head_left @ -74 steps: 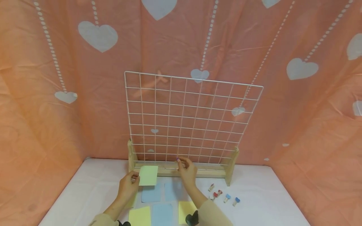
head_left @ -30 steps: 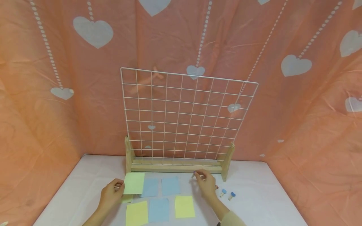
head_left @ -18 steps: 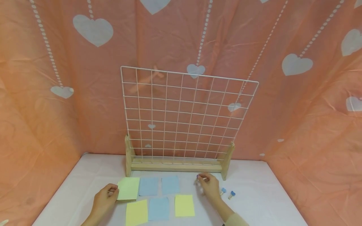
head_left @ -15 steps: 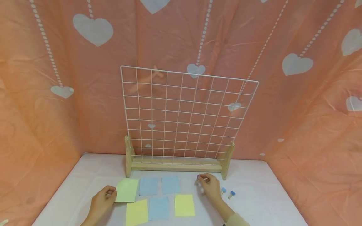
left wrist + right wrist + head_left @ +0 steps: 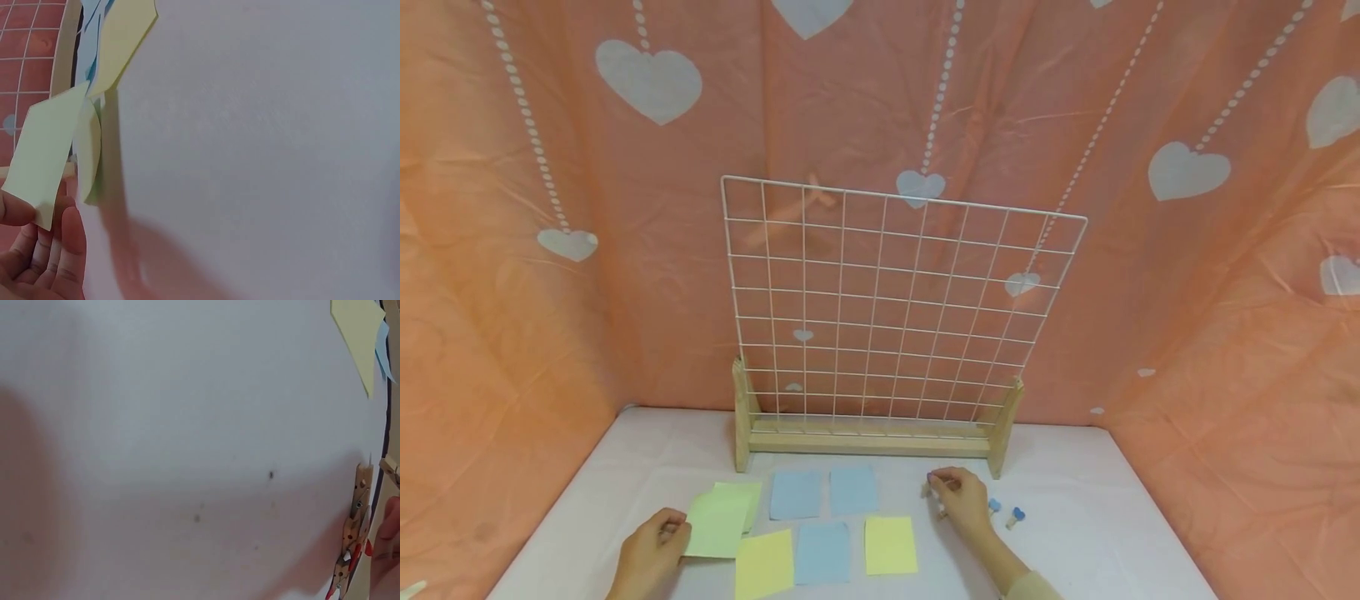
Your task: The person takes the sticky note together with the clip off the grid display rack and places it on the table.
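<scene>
My left hand (image 5: 651,546) pinches a pale green sticky note (image 5: 715,529) by its left edge, thumb on top. In the left wrist view the held note (image 5: 47,150) stands tilted above the table beside a second green note (image 5: 90,156). That lower green note (image 5: 747,500) is partly covered in the head view. My right hand (image 5: 964,504) pinches a small wooden clothespin (image 5: 926,489) with a purple top, close over the table. In the right wrist view its wooden tip (image 5: 390,469) shows at the right edge, beside other clothespins (image 5: 355,525) with red parts.
Three blue notes, one a blue note (image 5: 795,495), and two yellow notes, one a yellow note (image 5: 891,545), lie mid-table. Behind them a white wire grid (image 5: 880,283) stands in a wooden base (image 5: 868,443). Blue-heart clothespins (image 5: 1017,517) lie right of my right hand.
My left hand has carried the green note left and toward me, uncovering part of the other green note. My right hand has moved from the grid's base down and right with the clothespin.
</scene>
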{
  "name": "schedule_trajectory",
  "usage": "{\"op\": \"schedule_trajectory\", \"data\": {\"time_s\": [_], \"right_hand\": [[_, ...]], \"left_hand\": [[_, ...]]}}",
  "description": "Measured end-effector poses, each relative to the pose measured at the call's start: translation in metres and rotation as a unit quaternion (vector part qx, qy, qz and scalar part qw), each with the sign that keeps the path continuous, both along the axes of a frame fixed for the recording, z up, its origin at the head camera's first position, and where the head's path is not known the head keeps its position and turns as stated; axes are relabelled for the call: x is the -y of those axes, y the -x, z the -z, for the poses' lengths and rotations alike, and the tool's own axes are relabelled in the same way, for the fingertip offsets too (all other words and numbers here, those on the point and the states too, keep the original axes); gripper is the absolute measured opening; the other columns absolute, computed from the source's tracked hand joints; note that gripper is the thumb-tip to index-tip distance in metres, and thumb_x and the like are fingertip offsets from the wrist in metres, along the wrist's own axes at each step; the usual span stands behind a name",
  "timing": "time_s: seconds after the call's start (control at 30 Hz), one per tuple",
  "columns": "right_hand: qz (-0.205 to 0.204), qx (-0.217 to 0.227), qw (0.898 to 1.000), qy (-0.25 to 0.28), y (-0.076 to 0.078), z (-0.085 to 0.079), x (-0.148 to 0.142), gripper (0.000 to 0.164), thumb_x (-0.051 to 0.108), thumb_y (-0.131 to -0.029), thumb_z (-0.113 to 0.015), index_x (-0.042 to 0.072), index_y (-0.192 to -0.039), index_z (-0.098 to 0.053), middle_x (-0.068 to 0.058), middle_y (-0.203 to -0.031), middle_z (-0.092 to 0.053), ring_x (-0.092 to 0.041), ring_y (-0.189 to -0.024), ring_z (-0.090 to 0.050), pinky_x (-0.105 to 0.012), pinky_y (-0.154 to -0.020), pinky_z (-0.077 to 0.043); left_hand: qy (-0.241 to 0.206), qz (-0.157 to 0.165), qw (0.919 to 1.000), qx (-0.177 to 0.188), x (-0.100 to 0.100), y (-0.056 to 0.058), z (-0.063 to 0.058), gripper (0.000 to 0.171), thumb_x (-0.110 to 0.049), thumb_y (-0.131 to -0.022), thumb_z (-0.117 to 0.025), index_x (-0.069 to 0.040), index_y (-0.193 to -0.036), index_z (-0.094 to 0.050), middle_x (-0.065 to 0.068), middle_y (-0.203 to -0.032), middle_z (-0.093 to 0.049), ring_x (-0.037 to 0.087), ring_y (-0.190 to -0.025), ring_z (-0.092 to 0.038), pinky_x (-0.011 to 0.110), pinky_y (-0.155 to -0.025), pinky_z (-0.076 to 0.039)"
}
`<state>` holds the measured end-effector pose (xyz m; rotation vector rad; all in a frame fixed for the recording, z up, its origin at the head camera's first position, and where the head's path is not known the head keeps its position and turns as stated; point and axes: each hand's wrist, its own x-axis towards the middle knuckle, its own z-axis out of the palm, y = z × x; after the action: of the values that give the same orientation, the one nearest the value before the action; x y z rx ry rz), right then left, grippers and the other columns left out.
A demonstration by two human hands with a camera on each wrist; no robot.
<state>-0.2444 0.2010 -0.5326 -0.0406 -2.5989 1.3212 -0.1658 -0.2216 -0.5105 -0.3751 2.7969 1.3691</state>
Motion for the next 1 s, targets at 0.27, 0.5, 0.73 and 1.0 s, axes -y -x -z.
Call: {"op": "schedule_trajectory", "data": {"time_s": [0.27, 0.5, 0.73, 1.0], "right_hand": [[-0.008, 0.012, 1.0, -0.007, 0.0, 0.003, -0.003, 0.007, 0.012, -0.085, -0.07, 0.006, -0.089, -0.073, -0.006, -0.086, -0.07, -0.011, -0.076, -0.058, -0.021, -0.066, -0.047], [-0.014, 0.019, 1.0, -0.013, 0.0, 0.004, -0.005, 0.009, 0.013, -0.085, -0.07, 0.006, -0.089, -0.073, -0.004, -0.085, -0.069, -0.01, -0.075, -0.055, -0.02, -0.064, -0.044], [-0.014, 0.025, 0.999, -0.017, 0.0, 0.005, -0.006, 0.009, 0.013, -0.085, -0.07, 0.006, -0.089, -0.073, -0.004, -0.085, -0.069, -0.01, -0.073, -0.055, -0.019, -0.062, -0.045], [-0.018, 0.02, 0.999, -0.021, 0.0, 0.005, -0.009, 0.01, 0.014, -0.085, -0.07, 0.005, -0.089, -0.073, -0.005, -0.085, -0.069, -0.01, -0.073, -0.055, -0.02, -0.062, -0.045]], "left_hand": [[0.046, 0.009, 0.9988, 0.017, 0.013, -0.004, 0.005, 0.025, -0.019, -0.091, -0.053, 0.003, -0.094, -0.064, 0.006, -0.084, -0.066, 0.015, -0.077, -0.057, 0.03, -0.069, -0.045], [0.042, 0.015, 0.9974, 0.056, 0.02, -0.008, 0.009, 0.029, -0.024, -0.091, -0.051, 0.002, -0.088, -0.064, 0.003, -0.076, -0.062, 0.016, -0.071, -0.054, 0.029, -0.062, -0.043], [0.039, 0.021, 0.9961, 0.076, 0.021, -0.012, 0.013, 0.029, -0.024, -0.09, -0.05, -0.001, -0.079, -0.062, 0.0, -0.066, -0.057, 0.016, -0.065, -0.053, 0.028, -0.058, -0.043], [0.061, 0.035, 0.9947, 0.075, 0.024, -0.013, 0.013, 0.025, -0.023, -0.088, -0.054, -0.005, -0.072, -0.061, -0.001, -0.063, -0.057, 0.017, -0.065, -0.052, 0.03, -0.059, -0.041]]}}
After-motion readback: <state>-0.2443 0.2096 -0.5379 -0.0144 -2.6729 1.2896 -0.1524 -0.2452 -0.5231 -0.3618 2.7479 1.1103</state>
